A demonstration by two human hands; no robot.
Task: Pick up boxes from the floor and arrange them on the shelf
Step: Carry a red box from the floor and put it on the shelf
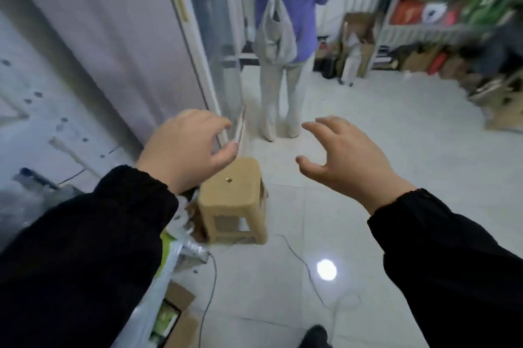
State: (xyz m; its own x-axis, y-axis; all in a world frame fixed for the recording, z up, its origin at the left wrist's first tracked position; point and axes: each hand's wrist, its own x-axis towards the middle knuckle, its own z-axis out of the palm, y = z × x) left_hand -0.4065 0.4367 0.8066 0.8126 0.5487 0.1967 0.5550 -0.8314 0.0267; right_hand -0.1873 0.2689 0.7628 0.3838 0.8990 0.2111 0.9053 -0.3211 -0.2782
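My left hand hangs in mid-air above a tan stool, fingers curled loosely and apart, nothing in it. My right hand is out in front at the same height, fingers spread and empty. A metal shelf stands at the far right, its levels filled with colourful packages. Cardboard boxes lie on the floor at the shelf's foot, blurred. A small cardboard box rests on the floor by my left sleeve, partly hidden.
A tan plastic stool stands right below my hands. A person in a purple top stands ahead, back turned. A glass door and wall run along the left. Cables trail over the white tiles; bags lie at lower left.
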